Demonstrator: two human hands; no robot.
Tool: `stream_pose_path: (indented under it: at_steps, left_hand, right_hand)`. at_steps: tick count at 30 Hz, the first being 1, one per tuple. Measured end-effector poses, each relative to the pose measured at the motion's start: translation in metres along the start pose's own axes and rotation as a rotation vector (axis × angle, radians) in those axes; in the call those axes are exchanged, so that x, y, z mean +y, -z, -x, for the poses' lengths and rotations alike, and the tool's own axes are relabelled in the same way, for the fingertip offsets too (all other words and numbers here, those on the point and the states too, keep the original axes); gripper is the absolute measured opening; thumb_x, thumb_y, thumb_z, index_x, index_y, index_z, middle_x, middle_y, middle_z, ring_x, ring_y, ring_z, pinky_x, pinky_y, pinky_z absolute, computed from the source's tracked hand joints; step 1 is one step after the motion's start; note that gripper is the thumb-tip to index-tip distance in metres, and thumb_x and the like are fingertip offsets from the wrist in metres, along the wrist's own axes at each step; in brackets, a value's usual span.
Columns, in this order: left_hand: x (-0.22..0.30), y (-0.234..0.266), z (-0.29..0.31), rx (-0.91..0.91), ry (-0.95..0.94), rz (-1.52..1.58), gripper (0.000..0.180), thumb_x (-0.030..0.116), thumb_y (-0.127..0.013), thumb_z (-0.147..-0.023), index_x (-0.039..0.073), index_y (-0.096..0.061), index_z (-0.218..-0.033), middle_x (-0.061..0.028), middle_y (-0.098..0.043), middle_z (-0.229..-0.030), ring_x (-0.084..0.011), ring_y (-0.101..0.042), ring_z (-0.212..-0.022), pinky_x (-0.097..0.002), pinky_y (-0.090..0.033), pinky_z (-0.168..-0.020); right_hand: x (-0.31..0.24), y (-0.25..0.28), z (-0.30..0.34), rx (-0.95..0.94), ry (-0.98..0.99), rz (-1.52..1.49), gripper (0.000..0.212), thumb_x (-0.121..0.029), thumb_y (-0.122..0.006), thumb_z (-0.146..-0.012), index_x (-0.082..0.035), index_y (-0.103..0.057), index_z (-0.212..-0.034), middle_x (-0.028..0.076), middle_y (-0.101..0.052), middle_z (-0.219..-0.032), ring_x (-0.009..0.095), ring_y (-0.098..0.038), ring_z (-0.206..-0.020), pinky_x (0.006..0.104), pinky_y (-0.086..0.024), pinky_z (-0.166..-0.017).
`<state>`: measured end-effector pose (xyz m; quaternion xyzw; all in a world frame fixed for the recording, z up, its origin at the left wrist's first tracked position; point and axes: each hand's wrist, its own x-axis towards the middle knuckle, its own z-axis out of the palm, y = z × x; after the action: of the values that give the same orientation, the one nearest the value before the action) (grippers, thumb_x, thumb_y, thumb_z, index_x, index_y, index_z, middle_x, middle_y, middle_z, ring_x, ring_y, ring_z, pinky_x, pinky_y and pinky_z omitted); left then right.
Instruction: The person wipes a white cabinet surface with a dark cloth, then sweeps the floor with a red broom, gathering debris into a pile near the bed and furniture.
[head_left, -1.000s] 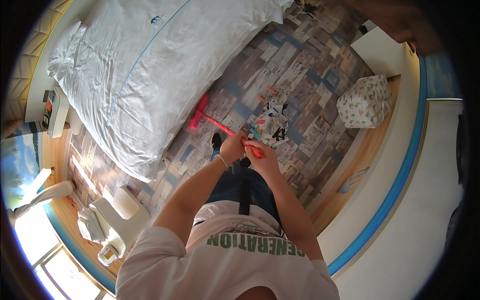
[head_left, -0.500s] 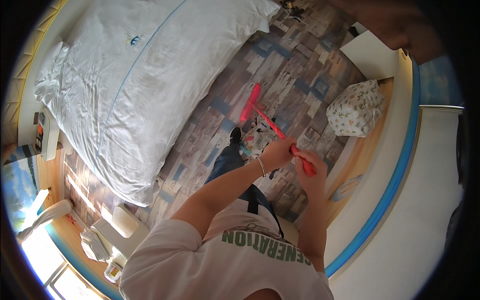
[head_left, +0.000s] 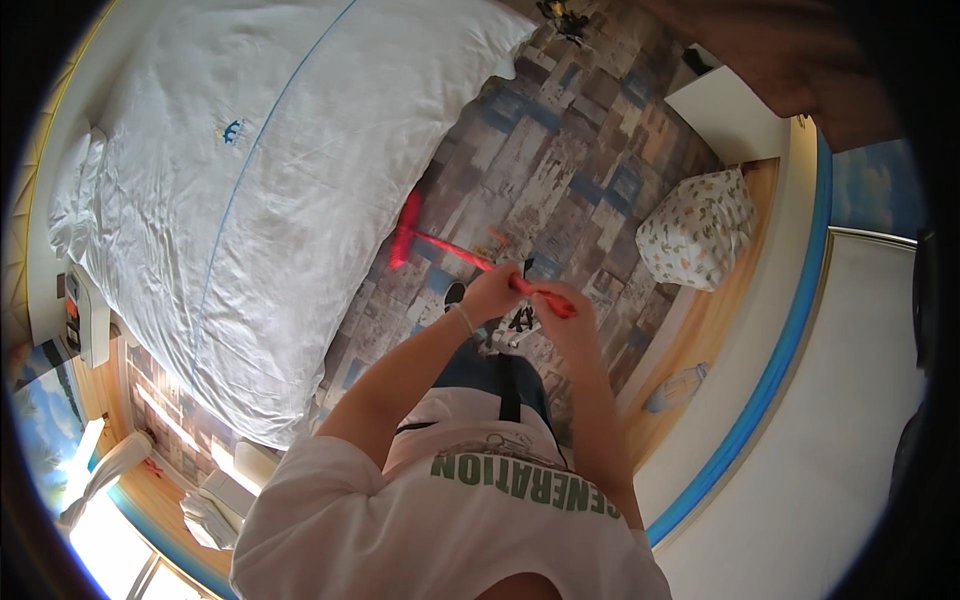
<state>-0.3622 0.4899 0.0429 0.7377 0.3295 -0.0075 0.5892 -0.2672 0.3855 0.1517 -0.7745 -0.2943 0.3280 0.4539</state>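
Observation:
Both of my hands are closed round the handle of a red broom (head_left: 455, 249). My left hand (head_left: 492, 294) grips the shaft farther down, and my right hand (head_left: 565, 322) wraps the thicker end just to its right. The broom's head (head_left: 405, 232) rests on the floor against the hanging edge of the white bed cover. Scraps of litter (head_left: 521, 319) lie on the floor below my hands, partly hidden by them and by my body. A small orange scrap (head_left: 498, 237) lies beyond the handle.
A wide bed with a white cover (head_left: 290, 170) takes up the left. On the right, a white patterned bag or bundle (head_left: 697, 228) sits by the wall, with a white cabinet (head_left: 728, 112) beyond it. Dark and yellow items (head_left: 564, 20) lie on the far floor.
The broom's head has swung left, from mid-floor to the bed's edge. Both hands have moved left with the handle, and the view has shifted a little.

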Motion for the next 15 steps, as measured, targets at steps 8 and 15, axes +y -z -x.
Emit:
stream_pose_path:
  at_steps: [8,15]
  left_hand:
    - [0.055,-0.056,-0.075,-0.089,-0.351,0.153,0.025,0.025,-0.064,-0.080,0.009,-0.053,-0.095,-0.0178,-0.062,-0.079,-0.0375,-0.061,-0.078,-0.0425,-0.046,-0.065]
    - [0.130,-0.012,-0.069,-0.008,-0.243,0.100,0.021,0.018,-0.060,-0.080,0.009,-0.053,-0.097,-0.0184,-0.062,-0.080,-0.0397,-0.060,-0.078,-0.0453,-0.046,-0.064]
  right_hand:
    - [-0.041,0.070,-0.031,0.143,0.186,0.343,0.013,0.000,-0.065,-0.075,-0.001,-0.065,-0.089,0.013,-0.065,-0.087,0.024,-0.064,-0.079,0.0294,-0.049,-0.072]
    - [-0.062,0.102,-0.065,0.099,0.361,0.353,0.014,-0.004,-0.068,-0.072,-0.006,-0.065,-0.085,0.013,-0.066,-0.088,0.029,-0.065,-0.081,0.0325,-0.052,-0.073]
